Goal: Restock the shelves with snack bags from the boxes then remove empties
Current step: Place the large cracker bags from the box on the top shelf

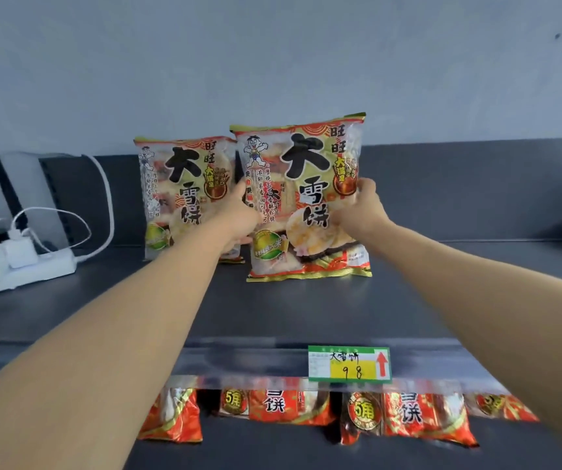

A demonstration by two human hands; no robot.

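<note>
Head view, task thing: the front snack bag [301, 164], a large glossy plastic pillow pack printed red, cream and black, stands upright at 12 o'clock on the dark grey shelf [273, 310], its bottom seam on the deck.
Left hand: my left hand [240, 212] grips the bag's 9 o'clock edge.
Right hand: my right hand [361, 201] pinches the 3 o'clock edge, thumb on the front.
Handling: I judge it light, puffy and slippery, with brittle crackers inside, so no squeezing.
Where to hold: the side edges, mid-height, as now.
Neighbours: a second snack bag [178, 195] of the same print stands at 9 o'clock, slightly behind. A green and yellow price tag [349, 364] is at 6 o'clock, above small red packets [289, 407].
Hidden: my fingers behind the film and the boxes are out of sight. The white power strip [25, 266] at 9 o'clock is cut off.
</note>
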